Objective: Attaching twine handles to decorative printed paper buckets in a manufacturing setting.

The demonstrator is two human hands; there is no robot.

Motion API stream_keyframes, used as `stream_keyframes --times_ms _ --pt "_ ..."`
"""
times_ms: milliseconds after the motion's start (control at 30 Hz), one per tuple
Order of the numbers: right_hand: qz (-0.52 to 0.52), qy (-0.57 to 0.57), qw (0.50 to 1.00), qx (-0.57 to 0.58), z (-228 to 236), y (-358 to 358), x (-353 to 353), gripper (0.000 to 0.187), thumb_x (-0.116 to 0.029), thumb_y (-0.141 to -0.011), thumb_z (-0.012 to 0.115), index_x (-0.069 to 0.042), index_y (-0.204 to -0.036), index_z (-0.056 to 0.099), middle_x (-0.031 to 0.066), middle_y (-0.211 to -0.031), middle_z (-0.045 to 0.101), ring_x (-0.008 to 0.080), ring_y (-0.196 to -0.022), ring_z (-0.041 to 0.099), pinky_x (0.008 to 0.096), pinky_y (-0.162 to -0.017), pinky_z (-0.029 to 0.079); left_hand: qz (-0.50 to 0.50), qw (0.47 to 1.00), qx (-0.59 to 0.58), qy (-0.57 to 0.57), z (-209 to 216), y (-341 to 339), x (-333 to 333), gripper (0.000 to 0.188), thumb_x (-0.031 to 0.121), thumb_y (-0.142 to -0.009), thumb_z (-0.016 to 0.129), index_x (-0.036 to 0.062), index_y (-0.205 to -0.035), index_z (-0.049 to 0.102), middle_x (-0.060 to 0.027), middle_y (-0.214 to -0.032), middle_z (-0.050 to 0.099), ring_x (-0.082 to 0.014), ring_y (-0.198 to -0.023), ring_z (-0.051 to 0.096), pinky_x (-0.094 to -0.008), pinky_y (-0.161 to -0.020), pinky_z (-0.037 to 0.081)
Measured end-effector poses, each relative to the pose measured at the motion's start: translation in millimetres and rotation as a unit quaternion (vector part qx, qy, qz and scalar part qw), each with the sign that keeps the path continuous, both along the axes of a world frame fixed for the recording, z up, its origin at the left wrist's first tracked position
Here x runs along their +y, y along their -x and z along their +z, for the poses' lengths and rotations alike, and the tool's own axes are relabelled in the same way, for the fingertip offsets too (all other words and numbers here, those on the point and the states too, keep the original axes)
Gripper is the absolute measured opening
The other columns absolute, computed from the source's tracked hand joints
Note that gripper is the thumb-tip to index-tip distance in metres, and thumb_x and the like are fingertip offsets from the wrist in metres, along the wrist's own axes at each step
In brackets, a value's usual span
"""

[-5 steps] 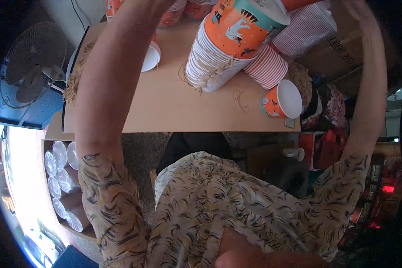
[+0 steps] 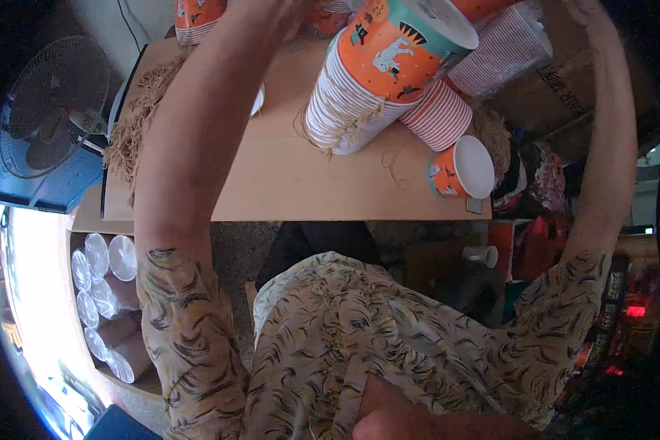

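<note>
My left hand [image 2: 290, 13] reaches to the far side of the table and is cut off by the top edge, so its fingers do not show. Nearest to it is a tall leaning stack of white paper cups [image 2: 352, 110], with an orange and teal printed paper bucket [image 2: 385, 51] at its upper end. Beige twine [image 2: 345, 132] hangs around the stack. At the upper right, my right hand [image 2: 585, 10] is mostly out of the picture, near a plastic-wrapped stack of striped cups [image 2: 502, 51]. What either hand holds is hidden.
An orange paper cup [image 2: 447, 176] lies tilted near the table's [image 2: 293, 191] front right corner. Beside it leans a red-striped cup stack [image 2: 440, 117]. Beige twine strands [image 2: 136, 125] drape the left edge. A fan [image 2: 51, 110] and a box of plastic-wrapped stacks [image 2: 99, 275] are at left.
My left forearm has shifted to the right, covering more of the white cup behind it and baring more twine at the left edge. My right arm has hardly moved.
</note>
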State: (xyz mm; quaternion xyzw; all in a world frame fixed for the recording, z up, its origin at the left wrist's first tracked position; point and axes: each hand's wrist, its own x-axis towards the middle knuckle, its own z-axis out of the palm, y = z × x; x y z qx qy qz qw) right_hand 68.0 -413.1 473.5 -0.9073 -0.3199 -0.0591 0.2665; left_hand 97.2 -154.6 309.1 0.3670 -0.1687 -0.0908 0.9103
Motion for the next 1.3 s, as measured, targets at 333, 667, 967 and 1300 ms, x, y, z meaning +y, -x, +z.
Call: stream_keyframes --times_ms 333,667,967,1300 --pt "-0.077 -0.08 0.973 0.201 -15.4 -13.2 -4.8 0.084 -0.062 -0.072 0.083 -0.004 -0.13 0.066 0.0142 -0.128 0.067 0.0269 -0.117 0.063 0.0475 -0.096 0.054 -0.116 0.984 0.093 0.097 -23.9 14.5 -1.1 0.014 0.012 -0.1 0.06 -0.001 -0.096 0.064 -0.0084 -0.079 0.071 -0.0186 -0.072 0.073 -0.0284 -0.072 0.066" --pt "-0.065 -0.031 0.985 0.159 -29.7 -0.9 1.1 0.066 -0.055 -0.079 0.082 0.0 -0.114 0.074 0.012 -0.109 0.073 0.0242 -0.102 0.068 0.036 -0.092 0.053 -0.091 0.992 0.056 0.072 -54.2 48.4 14.8 0.017 0.012 -0.103 0.057 -0.0034 -0.105 0.064 -0.0095 -0.085 0.07 -0.0196 -0.078 0.073 -0.0321 -0.077 0.067" --pt "-0.051 0.094 0.992 0.062 -61.0 10.3 11.4 0.106 -0.045 -0.074 0.086 0.01 -0.152 0.04 0.0281 -0.153 0.045 0.0349 -0.142 0.046 0.0402 -0.115 0.04 -0.079 0.996 0.027 0.026 -119.6 47.2 23.8 0.039 0.025 -0.105 0.055 0.0069 -0.14 0.056 -0.004 -0.116 0.067 -0.0201 -0.105 0.066 -0.0424 -0.104 0.055" --pt "0.022 0.088 0.99 0.108 -92.7 12.1 11.6 0.112 -0.039 -0.072 0.091 0.012 -0.153 0.033 0.026 -0.157 0.042 0.0288 -0.146 0.042 0.0361 -0.12 0.035 -0.048 0.996 0.071 -0.002 -135.7 72.3 -4.9 0.052 0.019 -0.098 0.067 0.0149 -0.146 0.046 -0.0011 -0.101 0.065 -0.0122 -0.085 0.069 -0.0358 -0.09 0.063"
